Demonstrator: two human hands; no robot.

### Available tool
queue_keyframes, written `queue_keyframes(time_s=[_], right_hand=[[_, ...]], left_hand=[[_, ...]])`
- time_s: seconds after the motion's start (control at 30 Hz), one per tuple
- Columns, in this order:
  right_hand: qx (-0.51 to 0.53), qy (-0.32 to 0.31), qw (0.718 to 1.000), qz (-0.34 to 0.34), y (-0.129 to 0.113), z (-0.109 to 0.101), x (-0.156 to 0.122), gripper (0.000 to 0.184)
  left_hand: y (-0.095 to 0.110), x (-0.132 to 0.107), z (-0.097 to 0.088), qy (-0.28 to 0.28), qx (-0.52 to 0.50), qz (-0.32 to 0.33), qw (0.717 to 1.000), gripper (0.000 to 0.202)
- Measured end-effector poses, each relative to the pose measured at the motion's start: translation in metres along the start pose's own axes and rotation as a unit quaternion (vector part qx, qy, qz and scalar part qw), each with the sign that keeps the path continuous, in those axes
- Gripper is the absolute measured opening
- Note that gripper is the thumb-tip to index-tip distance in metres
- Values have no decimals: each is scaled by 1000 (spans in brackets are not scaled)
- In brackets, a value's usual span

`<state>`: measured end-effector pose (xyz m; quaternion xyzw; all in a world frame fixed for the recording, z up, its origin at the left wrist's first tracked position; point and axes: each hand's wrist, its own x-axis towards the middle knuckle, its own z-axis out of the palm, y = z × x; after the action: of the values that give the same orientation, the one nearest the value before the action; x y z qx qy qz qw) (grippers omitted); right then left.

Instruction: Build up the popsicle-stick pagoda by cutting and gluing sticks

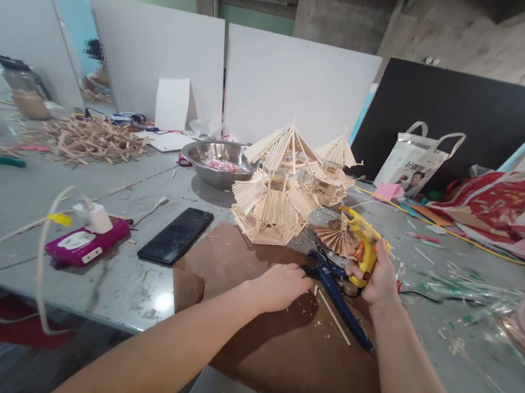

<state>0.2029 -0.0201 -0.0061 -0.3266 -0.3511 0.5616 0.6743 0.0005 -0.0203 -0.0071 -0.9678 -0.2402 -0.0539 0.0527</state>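
Note:
My right hand [377,278] is wrapped round the handle of a yellow glue gun [361,238], whose nozzle points left toward a small pleated paper fan [336,237]. My left hand [280,286] rests curled, knuckles up, on the brown cardboard sheet [239,328], its fingers touching the blue scissors [335,287]. What its fingers hold, if anything, is hidden. A thin wooden stick [335,319] lies by the scissors. Just beyond stands a pavilion model of wooden sticks [276,189], with a smaller one [330,171] behind it.
A steel bowl [202,162] sits behind the models. A black phone [177,236] and a pink power strip with white charger [87,240] lie left. A heap of sticks [87,138] is at back left. Bags [418,160] and plastic wrappers [506,199] crowd the right.

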Motion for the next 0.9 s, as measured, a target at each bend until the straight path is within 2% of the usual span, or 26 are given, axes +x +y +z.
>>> queue_keyframes(time_s=[0.2,0.27,0.33,0.43,0.53,0.7,0.77,0.9], right_hand=[[-1,-2,1000,3,0,1,-1,37],[-5,1,1000,1,0,1,-1,37],[-9,2,1000,-3,0,1,-1,37],[-15,3,1000,-6,1,1,0,37],[-16,10,1000,3,1,0,1,37],[-6,16,1000,26,1,1,0,37],[5,1,999,41,1,5,-2,36],[15,-27,995,91,6,17,-8,26]], left_hand=[[-5,-5,-4,-27,-32,-43,998,17],[-13,-6,-5,-12,-85,-82,993,18],[-24,-8,-8,35,-168,-138,975,21],[-40,-11,-16,133,-291,-209,924,13],[-51,-13,-22,218,-398,-253,855,7],[-45,-9,-23,247,-555,-320,727,13],[-37,-5,-21,248,-589,-319,700,14],[-24,2,-14,254,-614,-298,686,15]])
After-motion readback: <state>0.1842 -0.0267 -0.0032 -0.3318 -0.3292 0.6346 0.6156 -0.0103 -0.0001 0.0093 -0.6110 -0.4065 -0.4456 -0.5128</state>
